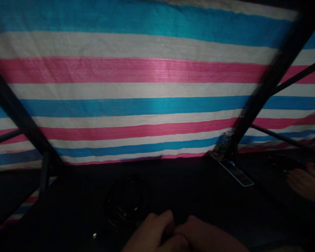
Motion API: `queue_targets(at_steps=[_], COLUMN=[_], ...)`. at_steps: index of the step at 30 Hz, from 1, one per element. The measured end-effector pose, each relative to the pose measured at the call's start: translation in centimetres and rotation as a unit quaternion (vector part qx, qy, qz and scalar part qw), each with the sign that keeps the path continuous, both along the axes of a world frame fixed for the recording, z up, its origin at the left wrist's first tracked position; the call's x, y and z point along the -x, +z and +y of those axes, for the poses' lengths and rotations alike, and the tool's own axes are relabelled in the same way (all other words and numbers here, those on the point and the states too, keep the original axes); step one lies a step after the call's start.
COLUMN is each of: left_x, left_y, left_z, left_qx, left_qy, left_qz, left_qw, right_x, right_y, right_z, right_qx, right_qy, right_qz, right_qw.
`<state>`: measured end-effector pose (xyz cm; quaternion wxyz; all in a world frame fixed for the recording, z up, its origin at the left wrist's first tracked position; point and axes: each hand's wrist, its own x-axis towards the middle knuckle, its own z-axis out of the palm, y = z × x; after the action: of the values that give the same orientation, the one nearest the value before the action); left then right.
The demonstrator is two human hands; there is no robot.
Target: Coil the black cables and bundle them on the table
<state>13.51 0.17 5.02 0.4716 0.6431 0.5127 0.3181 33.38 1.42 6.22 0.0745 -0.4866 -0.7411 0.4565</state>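
Note:
At the bottom middle, my left hand (152, 231) and my right hand (206, 233) meet, fingers curled in against each other. Both look closed, and whatever lies between them, if anything, is hidden in the dark. Just beyond my left hand, a coil of black cable (128, 199) lies on the dark tabletop (76, 196). A small shiny metal piece (94, 236), perhaps a cable plug, shows to the left of that hand.
A phone with a light edge (236, 173) lies to the right, near a clear plastic bottle (222, 145). At far right is another person's hand (308, 182). Dark frame posts (273, 80) slant at both sides before a striped plastic sheet (136, 71).

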Motion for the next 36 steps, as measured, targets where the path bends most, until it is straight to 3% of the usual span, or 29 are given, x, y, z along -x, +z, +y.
queue_targets(at_steps=[3, 5, 8, 11, 15, 20, 24, 28, 31, 36], left_x=[1.6, 3.2, 4.7, 4.1, 1.9, -0.9, -4.1, -6.9, -8.0, -8.2], left_y=[-0.8, -0.7, 0.0, 0.6, -0.2, -4.4, -9.4, -13.5, -15.0, -15.5], left_z=[1.6, 2.8, 4.1, 4.3, 5.0, 8.0, 10.4, 11.8, 12.4, 13.1], left_qx=[-0.033, -0.031, 0.016, 0.036, 0.077, 0.169, 0.142, 0.131, 0.164, 0.196], left_qy=[0.088, 0.176, 0.292, 0.387, 0.392, 0.334, 0.293, 0.227, 0.143, 0.093], left_qz=[-0.088, -0.180, -0.292, -0.377, -0.473, -0.547, -0.518, -0.347, -0.200, -0.087], left_qw=[0.992, 0.967, 0.910, 0.841, 0.785, 0.749, 0.791, 0.901, 0.955, 0.972], right_x=[-0.9, -1.9, -2.8, -2.4, -1.3, -1.0, -2.8, -7.3, -10.5, -12.5], right_y=[-0.9, -2.1, -4.2, -5.6, -6.5, -8.3, -11.1, -14.6, -16.6, -18.9], right_z=[-0.1, 0.0, 0.2, 0.1, 0.3, 2.4, 6.1, 10.6, 13.0, 15.4], right_qx=[0.020, 0.039, 0.051, -0.014, -0.017, -0.050, -0.091, -0.170, -0.181, -0.191], right_qy=[-0.084, -0.166, -0.195, -0.261, -0.344, -0.411, -0.484, -0.524, -0.533, -0.523], right_qz=[0.077, 0.158, 0.300, 0.387, 0.451, 0.487, 0.477, 0.364, 0.256, 0.166], right_qw=[0.993, 0.973, 0.932, 0.884, 0.823, 0.769, 0.728, 0.751, 0.786, 0.814])
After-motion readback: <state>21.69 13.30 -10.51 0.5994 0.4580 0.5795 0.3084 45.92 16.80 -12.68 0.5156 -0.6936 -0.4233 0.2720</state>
